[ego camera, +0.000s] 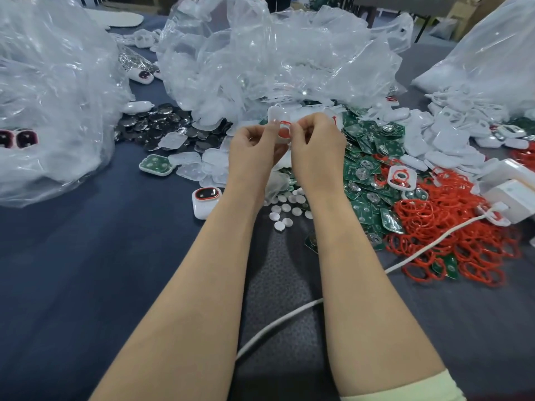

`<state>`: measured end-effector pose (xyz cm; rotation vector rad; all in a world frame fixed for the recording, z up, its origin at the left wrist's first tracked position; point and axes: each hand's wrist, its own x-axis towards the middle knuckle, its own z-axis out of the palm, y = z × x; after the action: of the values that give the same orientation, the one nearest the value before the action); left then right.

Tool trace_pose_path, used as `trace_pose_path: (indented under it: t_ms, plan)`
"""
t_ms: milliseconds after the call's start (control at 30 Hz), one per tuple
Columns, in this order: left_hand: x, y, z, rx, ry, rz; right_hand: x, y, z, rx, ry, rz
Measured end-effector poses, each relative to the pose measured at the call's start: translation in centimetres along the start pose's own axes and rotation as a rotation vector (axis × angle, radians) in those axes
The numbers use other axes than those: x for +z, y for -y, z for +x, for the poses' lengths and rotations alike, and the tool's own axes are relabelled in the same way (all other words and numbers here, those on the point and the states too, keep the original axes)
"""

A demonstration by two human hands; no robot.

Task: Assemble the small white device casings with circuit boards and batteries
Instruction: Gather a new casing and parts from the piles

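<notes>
Above the middle of the dark blue cloth tabletop [86, 256], the left hand [254, 146] and right hand [315, 143] pinch a small white plastic casing [283, 131] between curled fingertips, with flat green circuit boards [370, 157] heaped toward the right edge and round silver coin batteries [162, 123] toward the left.

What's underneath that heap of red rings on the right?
Some green circuit boards poke out from under the red rings near the heap's edges. Whatever lies deeper beneath the tangle is covered.
</notes>
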<state>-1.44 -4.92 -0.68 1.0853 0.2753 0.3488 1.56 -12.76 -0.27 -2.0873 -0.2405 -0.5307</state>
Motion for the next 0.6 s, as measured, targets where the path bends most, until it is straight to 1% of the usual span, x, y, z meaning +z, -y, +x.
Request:
trace_pose_path:
  t_ms: [300,600]
  plan:
    - [-0.34,0.14,0.1,0.132,-0.004,0.225,-0.35,-0.01,0.07,-0.039,0.053,-0.065]
    - [-0.79,0.37,0.17,0.172,0.018,0.32,0.04,0.22,-0.14,-0.013,0.05,-0.1]
